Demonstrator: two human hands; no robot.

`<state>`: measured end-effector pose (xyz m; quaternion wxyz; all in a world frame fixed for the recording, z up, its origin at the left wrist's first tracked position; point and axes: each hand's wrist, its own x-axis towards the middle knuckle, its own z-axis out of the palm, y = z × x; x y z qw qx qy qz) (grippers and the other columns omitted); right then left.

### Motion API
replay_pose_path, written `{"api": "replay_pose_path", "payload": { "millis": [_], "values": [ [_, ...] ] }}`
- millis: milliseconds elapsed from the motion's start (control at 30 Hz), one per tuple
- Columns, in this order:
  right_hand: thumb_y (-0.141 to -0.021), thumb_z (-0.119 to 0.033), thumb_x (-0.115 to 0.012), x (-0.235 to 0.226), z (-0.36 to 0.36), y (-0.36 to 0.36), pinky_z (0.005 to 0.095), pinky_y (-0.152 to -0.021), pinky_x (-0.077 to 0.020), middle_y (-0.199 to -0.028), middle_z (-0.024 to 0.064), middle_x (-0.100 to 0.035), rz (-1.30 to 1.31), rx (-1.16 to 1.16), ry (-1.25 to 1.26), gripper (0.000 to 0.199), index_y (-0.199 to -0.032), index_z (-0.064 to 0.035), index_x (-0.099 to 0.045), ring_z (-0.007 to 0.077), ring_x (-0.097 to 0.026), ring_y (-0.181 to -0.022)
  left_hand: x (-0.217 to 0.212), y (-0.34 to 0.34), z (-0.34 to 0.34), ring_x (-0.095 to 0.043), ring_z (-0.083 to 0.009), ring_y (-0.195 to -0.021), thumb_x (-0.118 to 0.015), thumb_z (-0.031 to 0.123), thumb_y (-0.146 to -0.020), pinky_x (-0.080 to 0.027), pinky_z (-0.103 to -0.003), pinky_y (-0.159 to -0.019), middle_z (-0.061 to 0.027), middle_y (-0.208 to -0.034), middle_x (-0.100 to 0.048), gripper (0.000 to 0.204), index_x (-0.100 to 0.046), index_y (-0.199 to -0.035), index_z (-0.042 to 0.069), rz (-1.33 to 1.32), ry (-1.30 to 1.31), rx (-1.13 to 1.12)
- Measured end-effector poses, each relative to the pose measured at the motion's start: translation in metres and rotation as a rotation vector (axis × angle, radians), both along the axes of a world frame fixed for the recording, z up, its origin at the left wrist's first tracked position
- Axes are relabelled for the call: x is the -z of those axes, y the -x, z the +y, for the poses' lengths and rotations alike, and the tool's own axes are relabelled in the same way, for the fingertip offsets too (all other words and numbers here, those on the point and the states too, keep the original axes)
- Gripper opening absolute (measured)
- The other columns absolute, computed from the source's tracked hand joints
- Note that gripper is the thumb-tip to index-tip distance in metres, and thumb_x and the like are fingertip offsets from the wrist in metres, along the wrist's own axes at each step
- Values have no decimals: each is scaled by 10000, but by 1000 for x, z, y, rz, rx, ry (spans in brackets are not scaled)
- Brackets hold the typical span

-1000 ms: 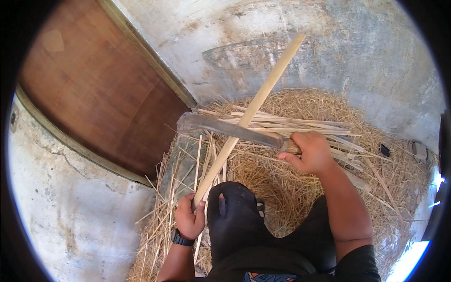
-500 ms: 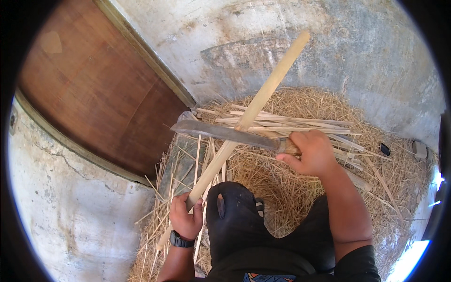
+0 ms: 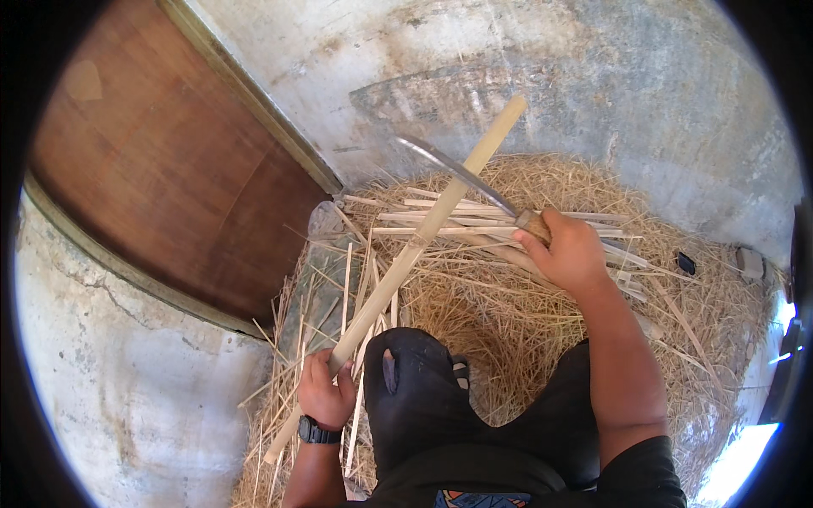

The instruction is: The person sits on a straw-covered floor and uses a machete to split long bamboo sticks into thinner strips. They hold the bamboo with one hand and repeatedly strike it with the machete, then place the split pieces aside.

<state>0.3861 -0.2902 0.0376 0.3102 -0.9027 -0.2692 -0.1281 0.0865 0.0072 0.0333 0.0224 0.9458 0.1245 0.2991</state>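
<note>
A long pale bamboo strip (image 3: 412, 251) slants up and away to the right, in front of my left knee. My left hand (image 3: 327, 391) is closed around its lower part, and the near end sticks out below the wrist. My right hand (image 3: 569, 254) grips the wooden handle of a machete (image 3: 468, 178). Its blade points up and to the left and crosses the bamboo strip's upper half, seen nearly edge-on. Whether the edge bites into the bamboo cannot be made out.
Several thin split bamboo strips (image 3: 584, 222) lie on the straw-like shavings (image 3: 474, 317) beyond my knees. More slivers lie at the left beside a grey slab (image 3: 318, 284). A brown door (image 3: 169, 186) and a stained wall (image 3: 542, 93) stand close by. A small black object (image 3: 686, 263) lies right.
The machete has moved farther up the bamboo strip and turned, its tip now pointing more upward. The strip's far end has dropped lower in view. Both hands keep their holds.
</note>
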Motion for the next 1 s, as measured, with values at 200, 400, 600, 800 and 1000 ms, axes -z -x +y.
{"api": "replay_pose_path", "payload": {
  "millis": [200, 400, 600, 800, 1000],
  "values": [
    [-892, -599, -639, 0, 10, 18, 468, -615, -515, -681, 119, -633, -29, -208, 54, 526, -852, -77, -595, 341, -656, -653, 1, -9, -7, -625, -399, -774, -725, 129, -853, -509, -461, -649, -179, -922, -611, 294, -608, -1095, 12, -7, 27, 3],
    [-848, -621, -664, 4, 36, 43, 455, -556, -482, -607, 99, -586, -355, -466, 28, 542, -795, -86, -588, 326, -614, -568, -3, -14, -13, -635, -394, -775, -729, 140, -860, -518, -449, -641, -169, -920, -613, 289, -617, -1099, 22, -2, 47, 33],
    [-870, -647, -627, 3, 6, 12, 464, -553, -479, -628, 110, -615, -157, -265, 103, 569, -830, -80, -611, 330, -632, -592, -3, -12, -13, -650, -378, -794, -725, 159, -881, -533, -429, -652, -163, -948, -629, 316, -624, -1152, 32, -14, 44, 61],
    [-858, -651, -630, 9, 21, 26, 446, -554, -474, -654, 114, -617, -271, -371, 89, 577, -819, -76, -609, 326, -618, -581, -11, -20, -22, -610, -309, -753, -703, 46, -868, -507, -381, -675, -146, -935, -614, 490, -601, -1347, 54, 81, 111, 104],
    [-842, -658, -637, 8, 28, 32, 436, -551, -469, -637, 91, -589, -371, -453, 24, 577, -789, -86, -588, 314, -599, -563, -10, -20, -22, -631, -252, -699, -718, 69, -886, -526, -342, -612, -111, -918, -615, 469, -647, -1344, 138, 47, 105, 144]
  ]
}}
